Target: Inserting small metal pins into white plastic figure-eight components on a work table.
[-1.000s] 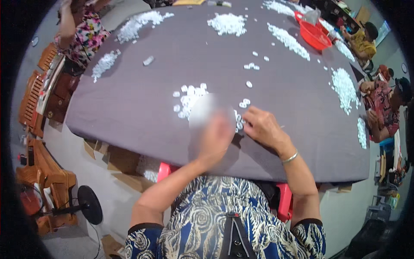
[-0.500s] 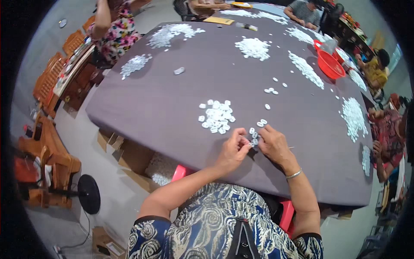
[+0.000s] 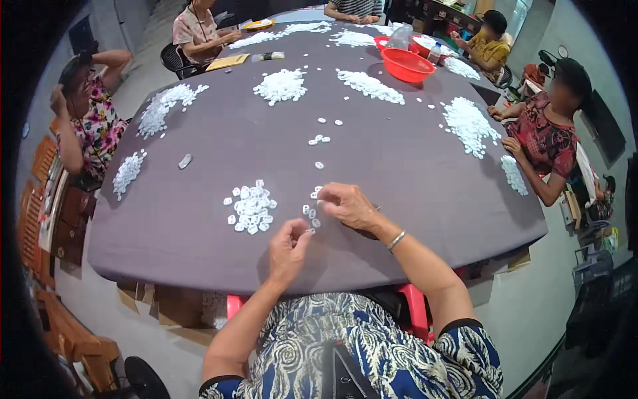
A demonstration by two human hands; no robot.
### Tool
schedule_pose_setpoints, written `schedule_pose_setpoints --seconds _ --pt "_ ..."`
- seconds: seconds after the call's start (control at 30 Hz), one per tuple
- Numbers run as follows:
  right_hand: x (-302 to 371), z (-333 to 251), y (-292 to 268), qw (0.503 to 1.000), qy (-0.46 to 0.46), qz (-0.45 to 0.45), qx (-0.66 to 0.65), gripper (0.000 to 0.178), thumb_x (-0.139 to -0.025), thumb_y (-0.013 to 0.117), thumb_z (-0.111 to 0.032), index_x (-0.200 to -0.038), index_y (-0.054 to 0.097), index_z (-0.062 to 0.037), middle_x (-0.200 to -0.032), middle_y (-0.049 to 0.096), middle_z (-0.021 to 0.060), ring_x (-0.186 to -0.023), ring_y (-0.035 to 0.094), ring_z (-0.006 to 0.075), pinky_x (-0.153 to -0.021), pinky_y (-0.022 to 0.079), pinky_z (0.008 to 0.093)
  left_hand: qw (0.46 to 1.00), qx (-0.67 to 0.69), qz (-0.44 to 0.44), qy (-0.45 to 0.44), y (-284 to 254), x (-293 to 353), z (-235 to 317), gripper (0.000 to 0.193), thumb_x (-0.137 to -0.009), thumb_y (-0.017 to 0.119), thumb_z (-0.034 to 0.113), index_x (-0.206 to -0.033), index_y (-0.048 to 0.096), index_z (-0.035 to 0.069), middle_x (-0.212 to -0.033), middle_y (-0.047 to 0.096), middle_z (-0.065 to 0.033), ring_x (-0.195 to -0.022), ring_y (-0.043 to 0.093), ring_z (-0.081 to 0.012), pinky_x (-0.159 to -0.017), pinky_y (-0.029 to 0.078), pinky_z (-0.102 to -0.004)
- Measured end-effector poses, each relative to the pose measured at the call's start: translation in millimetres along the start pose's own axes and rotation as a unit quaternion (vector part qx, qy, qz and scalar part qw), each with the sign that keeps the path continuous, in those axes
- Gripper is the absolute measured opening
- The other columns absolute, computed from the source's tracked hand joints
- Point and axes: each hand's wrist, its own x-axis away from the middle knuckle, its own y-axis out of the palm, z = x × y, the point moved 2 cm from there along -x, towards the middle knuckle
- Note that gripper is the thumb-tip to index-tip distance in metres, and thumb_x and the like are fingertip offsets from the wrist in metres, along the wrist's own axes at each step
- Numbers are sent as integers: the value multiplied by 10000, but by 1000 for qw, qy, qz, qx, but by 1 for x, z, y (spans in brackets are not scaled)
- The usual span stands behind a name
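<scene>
Several small white oval plastic pieces with holes (image 3: pixel 312 213) lie between my two hands on the grey cloth. My left hand (image 3: pixel 287 251) is closed, thumb and fingers pinched by a small white piece (image 3: pixel 310 231) at their tips. Farther forward and to the right, my right hand (image 3: pixel 350 206) has its fingers curled beside another white piece (image 3: pixel 316 190); what sits between its fingertips is too small to make out. A loose pile of like pieces (image 3: pixel 252 207) lies left of and beyond my left hand.
More white piles (image 3: pixel 280 86) are spread over the grey-covered table (image 3: pixel 219 143). A red basin (image 3: pixel 407 67) stands toward the far right. A small grey item (image 3: pixel 185 161) lies at the left. Other people sit around the table; a pink-red stool (image 3: pixel 416 309) is beneath me.
The view has turned to the right. My hands have moved apart; the right one has shifted forward from the white pieces, while the left stays pinched close to them.
</scene>
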Motion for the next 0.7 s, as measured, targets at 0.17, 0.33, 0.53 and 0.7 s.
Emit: schedule_pose_setpoints --seconds 0.17,0.33,0.53,0.7 --pt "-1 4 0 976 95 -25 -192 134 -856 599 -116 -941 615 -13 -814 622 -5 -708 535 78 -619 469 252 1000 -6 -4 -8 0 0 2 124 -865 634 32 -983 602 8 -823 622 -4 -735 562 -42 -649 471 -203" --pt "-1 -5 -4 952 174 -62 -243 136 -858 608 -131 -959 612 -40 -802 612 -17 -633 512 36 -510 412 207 999 16 -11 -30 3 0 10 126 -867 594 -38 -979 572 16 -830 550 29 -735 502 -36 -661 416 -186" --pt "0 -13 -11 932 221 -41 -286 140 -875 623 -155 -944 619 -33 -753 585 -19 -568 500 29 -472 395 184 1000 -4 -12 -14 -2 3 4 127 -866 615 8 -991 592 -1 -847 611 -7 -758 566 -59 -689 475 -217" --pt "-1 12 -1 859 223 9 -461 129 -867 645 -124 -949 626 -27 -782 624 30 -564 548 67 -489 448 209 999 -28 -12 -26 -4 5 7 132 -872 613 23 -1002 604 1 -844 609 -8 -766 567 -57 -692 475 -213"
